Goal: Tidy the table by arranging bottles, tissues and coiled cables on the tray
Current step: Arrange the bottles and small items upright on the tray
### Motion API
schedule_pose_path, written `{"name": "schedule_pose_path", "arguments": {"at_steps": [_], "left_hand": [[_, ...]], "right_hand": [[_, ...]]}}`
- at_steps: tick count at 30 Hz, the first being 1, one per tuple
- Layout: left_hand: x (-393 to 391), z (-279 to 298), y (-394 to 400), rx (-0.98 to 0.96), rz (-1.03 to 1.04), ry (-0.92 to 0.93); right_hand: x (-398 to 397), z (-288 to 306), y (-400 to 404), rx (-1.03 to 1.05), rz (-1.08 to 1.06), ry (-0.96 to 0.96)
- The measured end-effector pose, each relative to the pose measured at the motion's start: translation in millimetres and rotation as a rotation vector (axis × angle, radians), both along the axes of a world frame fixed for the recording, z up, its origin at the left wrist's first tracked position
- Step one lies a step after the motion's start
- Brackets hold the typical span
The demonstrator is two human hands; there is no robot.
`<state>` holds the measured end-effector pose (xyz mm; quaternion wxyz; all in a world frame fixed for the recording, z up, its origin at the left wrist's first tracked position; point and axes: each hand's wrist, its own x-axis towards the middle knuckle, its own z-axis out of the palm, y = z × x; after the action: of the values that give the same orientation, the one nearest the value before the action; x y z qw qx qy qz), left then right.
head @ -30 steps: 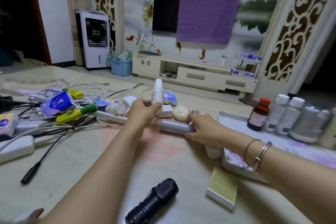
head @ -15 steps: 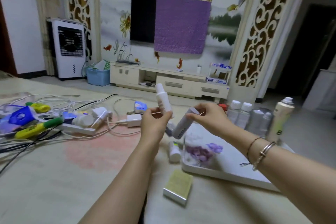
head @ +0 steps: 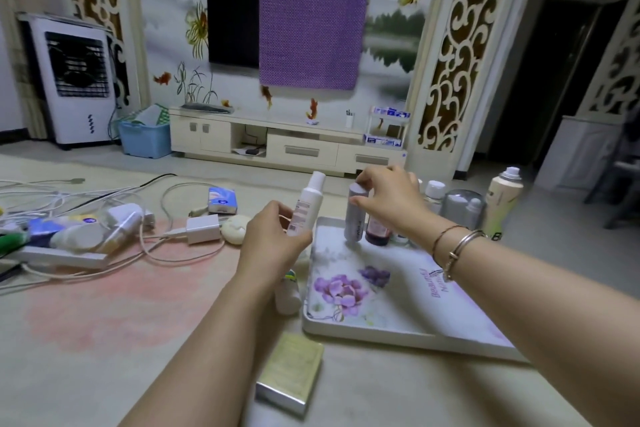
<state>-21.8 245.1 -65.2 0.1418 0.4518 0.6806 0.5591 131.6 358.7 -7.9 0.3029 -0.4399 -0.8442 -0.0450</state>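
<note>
Near me, left hand (head: 273, 243) grips the white bottle (head: 306, 206), held beside the tray's (head: 398, 333) edge. Farther on, right hand (head: 388, 198) has carried the grey tube (head: 356, 215) over and pinches its cap, standing it on the tray; white bottle next, I'd judge.

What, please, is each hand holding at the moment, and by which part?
The left hand grips the white bottle round its lower body; the right hand holds the grey bottle by its top.
</note>
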Motion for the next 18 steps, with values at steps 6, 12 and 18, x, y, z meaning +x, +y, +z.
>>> {"name": "schedule_pose_path", "arguments": {"at_steps": [6,12,18], "left_hand": [[-1,-6,6,-0.068,0.007,0.066],[-2,-7,5,-0.060,0.003,0.050],[-3,-8,5,-0.058,-0.002,0.017]], "right_hand": [[-3,-6,13,0.011,-0.086,-0.045],[-8,-6,22,0.049,-0.200,-0.153],[-13,-8,28,0.044,-0.243,-0.236]]}}
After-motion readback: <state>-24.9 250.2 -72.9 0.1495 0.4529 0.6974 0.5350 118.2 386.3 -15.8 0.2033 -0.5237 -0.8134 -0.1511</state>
